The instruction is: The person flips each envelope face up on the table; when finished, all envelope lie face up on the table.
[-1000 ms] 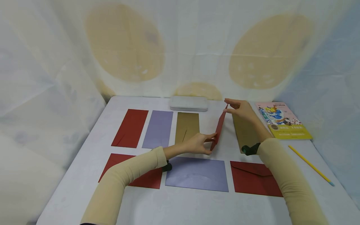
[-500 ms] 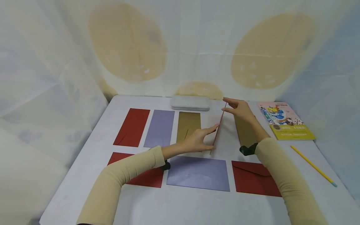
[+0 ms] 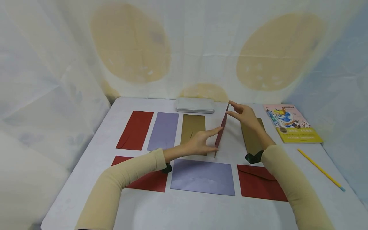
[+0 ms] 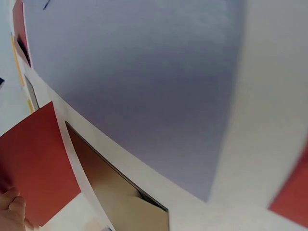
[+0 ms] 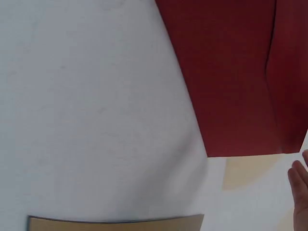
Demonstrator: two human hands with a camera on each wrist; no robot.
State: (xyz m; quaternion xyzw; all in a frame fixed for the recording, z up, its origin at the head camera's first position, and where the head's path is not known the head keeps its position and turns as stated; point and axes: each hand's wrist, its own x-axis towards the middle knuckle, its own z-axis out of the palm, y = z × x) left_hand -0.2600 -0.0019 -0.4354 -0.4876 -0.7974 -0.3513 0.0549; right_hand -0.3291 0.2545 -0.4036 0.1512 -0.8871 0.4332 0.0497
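Both hands hold a red envelope (image 3: 220,135) raised on a slant, seen nearly edge-on in the head view. My left hand (image 3: 198,143) spans its near end, forefinger and thumb spread apart along it. At the far end, the fingertips and thumb of my right hand (image 3: 247,118) grip the edge. Its plain face shows in the left wrist view, where fingers (image 4: 12,209) overlap it. The flap side of the envelope (image 5: 231,82) faces the right wrist camera, with the right fingertips (image 5: 298,175) close by its corner.
Gold envelopes (image 3: 194,123) lie on either side of the raised one. A purple envelope (image 3: 202,177) and red envelopes (image 3: 263,185) lie in front, others at left (image 3: 134,131). A white case (image 3: 195,105) is behind; a book (image 3: 293,124) and yellow pencil (image 3: 320,169) are at right.
The red envelope has turned from showing its bright face, through edge-on, to a narrow darker face. My left fingers have spread wider along it; my right hand stays at the far end.
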